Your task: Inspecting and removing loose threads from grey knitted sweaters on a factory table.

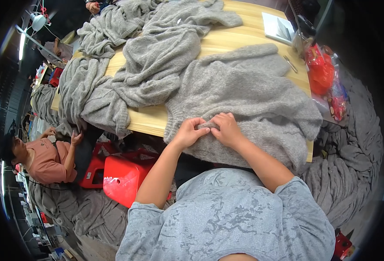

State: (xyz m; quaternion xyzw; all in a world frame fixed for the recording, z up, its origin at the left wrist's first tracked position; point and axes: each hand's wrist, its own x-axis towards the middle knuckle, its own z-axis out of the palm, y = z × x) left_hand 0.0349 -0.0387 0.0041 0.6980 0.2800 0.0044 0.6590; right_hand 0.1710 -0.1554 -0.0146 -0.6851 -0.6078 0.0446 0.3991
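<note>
Left hand [188, 132], right hand [226, 129] pinching grey sweater [248, 91], fingertips buried in knit

Fuzzy matt knitted sweater [248, 93] lies on smooth wooden table [148, 119]; glossy plastic stool [124, 176].

A garment workshop: grey knit sweaters [244, 91] heap on a wooden counter [148, 119], more piles on the floor [352, 174], a co-worker [44, 158] left.

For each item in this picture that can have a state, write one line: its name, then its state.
grey sweater: spread flat, hem pinched
left hand: pinching the hem
right hand: pinching the hem
sweater heap: crumpled
red stool: tipped over
notebook: lying flat
</note>
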